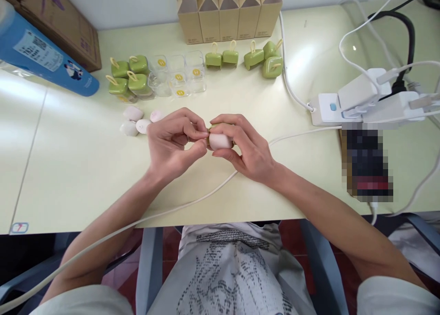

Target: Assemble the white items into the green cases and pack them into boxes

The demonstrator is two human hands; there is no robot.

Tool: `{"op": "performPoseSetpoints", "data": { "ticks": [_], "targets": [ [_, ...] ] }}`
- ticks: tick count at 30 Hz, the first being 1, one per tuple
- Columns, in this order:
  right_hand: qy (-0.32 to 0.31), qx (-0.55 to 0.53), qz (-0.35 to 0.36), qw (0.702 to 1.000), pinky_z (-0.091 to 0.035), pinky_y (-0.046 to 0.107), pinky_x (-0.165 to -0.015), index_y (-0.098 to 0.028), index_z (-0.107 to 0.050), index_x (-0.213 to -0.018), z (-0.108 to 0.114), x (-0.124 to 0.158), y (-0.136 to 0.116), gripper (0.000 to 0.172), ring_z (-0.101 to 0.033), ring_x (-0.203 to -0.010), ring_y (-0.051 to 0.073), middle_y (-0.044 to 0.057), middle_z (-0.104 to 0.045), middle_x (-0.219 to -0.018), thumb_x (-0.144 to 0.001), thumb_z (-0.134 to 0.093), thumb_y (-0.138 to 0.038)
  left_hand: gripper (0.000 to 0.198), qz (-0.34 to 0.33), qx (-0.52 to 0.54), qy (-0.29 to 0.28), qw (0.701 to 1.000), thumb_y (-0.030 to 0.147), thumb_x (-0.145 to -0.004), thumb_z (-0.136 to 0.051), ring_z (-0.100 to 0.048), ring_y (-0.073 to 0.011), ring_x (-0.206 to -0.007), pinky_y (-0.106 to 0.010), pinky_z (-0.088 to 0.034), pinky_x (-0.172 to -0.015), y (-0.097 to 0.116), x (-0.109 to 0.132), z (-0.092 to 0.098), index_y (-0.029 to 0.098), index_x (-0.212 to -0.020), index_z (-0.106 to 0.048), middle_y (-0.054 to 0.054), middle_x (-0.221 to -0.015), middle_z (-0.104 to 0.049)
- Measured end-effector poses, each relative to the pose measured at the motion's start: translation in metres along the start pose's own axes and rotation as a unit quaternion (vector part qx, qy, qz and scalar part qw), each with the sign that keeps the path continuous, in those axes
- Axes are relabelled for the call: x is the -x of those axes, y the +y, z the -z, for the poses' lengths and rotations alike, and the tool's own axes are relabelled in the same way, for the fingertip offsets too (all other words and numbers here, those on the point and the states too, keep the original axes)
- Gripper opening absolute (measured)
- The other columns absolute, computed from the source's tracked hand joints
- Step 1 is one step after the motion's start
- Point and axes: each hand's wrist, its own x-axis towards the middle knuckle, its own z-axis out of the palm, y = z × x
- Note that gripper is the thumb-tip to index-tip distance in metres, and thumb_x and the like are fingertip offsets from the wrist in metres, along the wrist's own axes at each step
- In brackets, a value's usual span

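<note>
The pink piece is between the hands over the counter, with a green part showing behind it. The right hand's grip is clamped around it; the left hand's fingertips meet its left end, though whether they pinch anything cannot be told. Steady right-hand support and light left-hand fingertip work would likely serve best. Its long axis runs left to right; which end is front is unclear.

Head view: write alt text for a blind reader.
A person's right hand holds a small, rounded pink piece, the left hand at its edge, above a cream table. Beyond are glossy green caps, clear plastic containers and open brown cardboard boxes.
</note>
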Motion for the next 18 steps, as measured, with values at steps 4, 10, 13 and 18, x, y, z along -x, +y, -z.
{"op": "performPoseSetpoints", "data": {
  "ticks": [4,10,13,18],
  "targets": [
    [0.011,-0.023,-0.022,0.999,-0.074,0.051,-0.101,-0.027,-0.066,-0.145,-0.001,-0.001,-0.003,0.038,-0.074,-0.130,0.031,0.017,-0.071,-0.139,-0.118,-0.059,-0.052,0.022,-0.018,0.024,0.014,0.999,0.010,-0.087,-0.089,-0.067,-0.0119,-0.075,-0.029,-0.053,-0.064,-0.002,0.000,-0.003,0.020,-0.075,-0.073,-0.002,-0.085,-0.073],
    [0.009,-0.047,-0.045,0.998,-0.074,0.050,-0.101,-0.025,-0.070,-0.139,-0.002,-0.005,-0.012,0.033,-0.076,-0.126,0.029,0.016,-0.074,-0.136,-0.118,-0.059,-0.048,0.024,0.035,0.031,0.029,0.998,0.016,-0.083,-0.090,-0.064,-0.0135,-0.071,-0.031,-0.055,-0.061,-0.005,0.002,-0.002,0.021,-0.069,-0.071,-0.001,-0.082,-0.071],
    [0.009,-0.056,-0.083,0.995,-0.075,0.046,-0.096,-0.024,-0.071,-0.136,-0.004,-0.005,-0.014,0.035,-0.076,-0.122,0.028,0.015,-0.074,-0.136,-0.118,-0.059,-0.052,0.022,0.060,0.049,0.039,0.996,0.015,-0.081,-0.087,-0.063,-0.0128,-0.069,-0.027,-0.053,-0.056,-0.007,0.002,-0.003,0.021,-0.068,-0.071,-0.001,-0.081,-0.070],
    [0.025,-0.054,-0.099,0.993,-0.074,0.042,-0.091,-0.024,-0.071,-0.133,-0.008,-0.007,-0.015,0.040,-0.076,-0.117,0.026,0.014,-0.074,-0.133,-0.118,-0.057,-0.058,0.021,0.070,0.088,0.054,0.992,0.006,-0.077,-0.080,-0.062,-0.0107,-0.067,-0.024,-0.049,-0.052,-0.008,0.001,-0.006,0.020,-0.064,-0.069,0.000,-0.077,-0.070]
  ]
}}
